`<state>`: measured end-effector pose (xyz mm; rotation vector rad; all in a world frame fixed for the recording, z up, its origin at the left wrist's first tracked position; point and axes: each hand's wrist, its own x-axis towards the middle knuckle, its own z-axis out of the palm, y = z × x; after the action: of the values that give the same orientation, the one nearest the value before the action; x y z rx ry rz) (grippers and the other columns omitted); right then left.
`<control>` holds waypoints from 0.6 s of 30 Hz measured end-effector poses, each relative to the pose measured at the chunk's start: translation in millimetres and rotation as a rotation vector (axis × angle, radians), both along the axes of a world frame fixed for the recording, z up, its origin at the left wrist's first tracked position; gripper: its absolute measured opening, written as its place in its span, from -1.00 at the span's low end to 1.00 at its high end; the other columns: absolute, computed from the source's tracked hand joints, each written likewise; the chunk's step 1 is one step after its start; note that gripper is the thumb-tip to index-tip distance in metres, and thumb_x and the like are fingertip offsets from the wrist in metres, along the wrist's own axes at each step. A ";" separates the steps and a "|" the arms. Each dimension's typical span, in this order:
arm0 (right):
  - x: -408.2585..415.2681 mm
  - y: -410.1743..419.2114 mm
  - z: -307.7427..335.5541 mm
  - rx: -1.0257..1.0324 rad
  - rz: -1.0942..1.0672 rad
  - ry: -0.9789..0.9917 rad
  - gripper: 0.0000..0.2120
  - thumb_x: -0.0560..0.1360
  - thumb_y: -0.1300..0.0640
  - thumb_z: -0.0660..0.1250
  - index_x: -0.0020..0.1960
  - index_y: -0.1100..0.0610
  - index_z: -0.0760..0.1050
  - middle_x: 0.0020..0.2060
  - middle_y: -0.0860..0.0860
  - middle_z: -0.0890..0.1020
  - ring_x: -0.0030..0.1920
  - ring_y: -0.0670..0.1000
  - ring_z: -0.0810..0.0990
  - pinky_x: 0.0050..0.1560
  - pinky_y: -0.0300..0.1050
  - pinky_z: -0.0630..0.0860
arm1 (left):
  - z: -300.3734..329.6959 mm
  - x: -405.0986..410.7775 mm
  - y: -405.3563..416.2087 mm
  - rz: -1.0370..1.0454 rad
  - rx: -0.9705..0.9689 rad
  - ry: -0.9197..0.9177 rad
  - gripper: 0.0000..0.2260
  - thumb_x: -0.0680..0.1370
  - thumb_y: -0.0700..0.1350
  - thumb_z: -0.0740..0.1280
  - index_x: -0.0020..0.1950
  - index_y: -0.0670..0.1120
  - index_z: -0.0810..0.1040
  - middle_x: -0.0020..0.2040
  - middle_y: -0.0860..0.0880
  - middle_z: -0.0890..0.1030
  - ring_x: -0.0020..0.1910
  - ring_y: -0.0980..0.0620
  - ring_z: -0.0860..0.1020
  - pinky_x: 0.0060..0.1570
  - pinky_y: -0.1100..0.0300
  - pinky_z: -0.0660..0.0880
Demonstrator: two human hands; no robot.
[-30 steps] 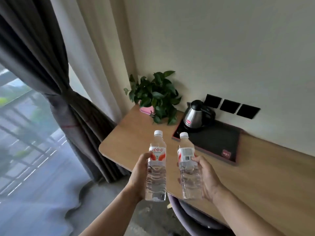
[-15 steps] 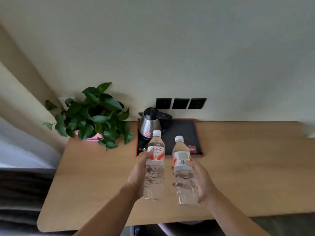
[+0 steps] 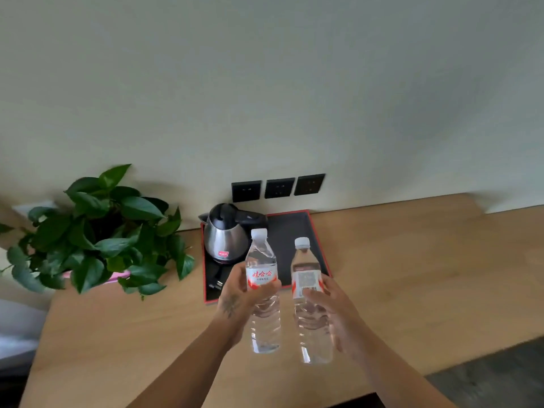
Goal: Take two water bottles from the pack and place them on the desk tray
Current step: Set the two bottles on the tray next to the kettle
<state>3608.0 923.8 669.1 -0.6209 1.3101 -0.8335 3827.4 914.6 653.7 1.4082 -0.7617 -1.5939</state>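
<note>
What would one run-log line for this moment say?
left hand: holds left bottle upright | right hand: holds right bottle upright | tray: kettle on left, right bare | bottles: not yet placed

- Left water bottle (image 3: 263, 290): white and red label with red Chinese characters, 娃哈哈.
- Right water bottle (image 3: 309, 298): barcode and QR code, digits unreadable.
- Kettle (image 3: 225, 237): red sticker, text illegible.

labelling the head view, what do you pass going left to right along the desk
plant → kettle → left-hand bottle → right-hand bottle. The tray lies behind the kettle and bottles, so it has no clear place in the order.
</note>
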 end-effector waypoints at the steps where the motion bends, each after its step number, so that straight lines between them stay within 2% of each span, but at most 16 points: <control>1: -5.5 -8.6 -5.3 -0.010 0.011 -0.002 -0.50 0.33 0.14 0.61 0.24 0.09 0.61 0.00 0.21 0.74 -0.14 0.19 0.75 -0.20 0.09 0.70 | -3.0 -2.4 -8.1 -0.011 -0.014 -0.029 -0.43 0.24 0.02 0.72 0.18 0.05 0.61 -0.04 -0.09 0.76 -0.12 -0.03 0.73 -0.15 0.10 0.69; 3: -16.9 -28.2 -15.6 -0.034 0.046 -0.007 -0.46 0.32 0.16 0.65 0.26 0.13 0.58 0.12 0.30 0.69 -0.06 0.27 0.74 -0.13 0.12 0.70 | -9.3 -9.4 -24.1 -0.025 -0.031 -0.061 -0.44 0.27 0.02 0.73 0.19 0.07 0.60 -0.03 -0.04 0.76 -0.11 0.02 0.74 -0.17 0.20 0.66; 5: -28.0 -49.8 -25.3 -0.069 0.086 0.000 -0.41 0.30 0.16 0.69 0.27 0.12 0.58 0.20 0.34 0.65 0.05 0.27 0.70 0.03 0.18 0.67 | -14.8 -17.8 -41.2 -0.043 -0.060 -0.107 -0.45 0.27 0.04 0.73 0.18 0.13 0.59 0.00 0.01 0.77 -0.06 0.05 0.74 -0.14 0.21 0.65; 9: -48.6 -97.8 -44.6 -0.127 0.111 0.033 -0.39 0.23 0.28 0.67 0.20 -0.06 0.62 0.14 0.14 0.75 0.20 0.19 0.69 0.26 0.21 0.60 | -18.7 -35.0 -81.4 -0.090 -0.119 -0.192 -0.39 0.21 0.18 0.74 0.16 0.25 0.54 0.06 0.09 0.76 0.00 0.10 0.74 -0.07 0.17 0.67; 11: -57.4 -121.9 -52.5 -0.136 0.115 0.054 -0.35 0.24 0.35 0.65 0.24 0.00 0.55 0.14 0.14 0.75 0.23 0.21 0.68 0.28 0.30 0.60 | -18.6 -42.9 -103.9 -0.106 -0.157 -0.227 -0.37 0.18 0.23 0.73 0.15 0.26 0.53 0.06 0.12 0.76 0.01 0.12 0.74 -0.07 0.22 0.68; 13: -64.5 -145.8 -57.2 -0.163 0.130 0.074 -0.33 0.27 0.41 0.63 0.28 0.08 0.48 0.12 0.12 0.75 0.23 0.21 0.68 0.28 0.29 0.61 | -19.1 -49.6 -127.6 -0.118 -0.199 -0.259 -0.37 0.16 0.24 0.72 0.13 0.28 0.53 0.05 0.16 0.75 0.01 0.15 0.73 -0.09 0.30 0.65; 15: -70.1 -169.1 -58.9 -0.201 0.162 0.104 -0.33 0.31 0.45 0.60 0.30 0.10 0.46 0.12 0.08 0.75 0.23 0.16 0.68 0.24 0.17 0.64 | -20.4 -55.2 -150.4 -0.135 -0.228 -0.313 -0.37 0.18 0.22 0.73 0.14 0.28 0.53 0.06 0.16 0.74 0.02 0.16 0.72 -0.04 0.21 0.67; 18: -75.6 -202.7 -53.9 -0.237 0.242 0.164 -0.32 0.27 0.39 0.61 0.29 0.03 0.48 0.14 -0.01 0.74 0.22 0.00 0.69 0.22 0.05 0.59 | -23.7 -62.6 -181.9 -0.152 -0.258 -0.414 -0.38 0.23 0.11 0.73 0.17 0.24 0.50 0.07 0.21 0.70 0.04 0.19 0.69 0.07 0.09 0.64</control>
<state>3532.4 721.1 615.2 -1.0331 1.2606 -0.7546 3764.8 732.7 630.0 1.5319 -1.2956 -1.2670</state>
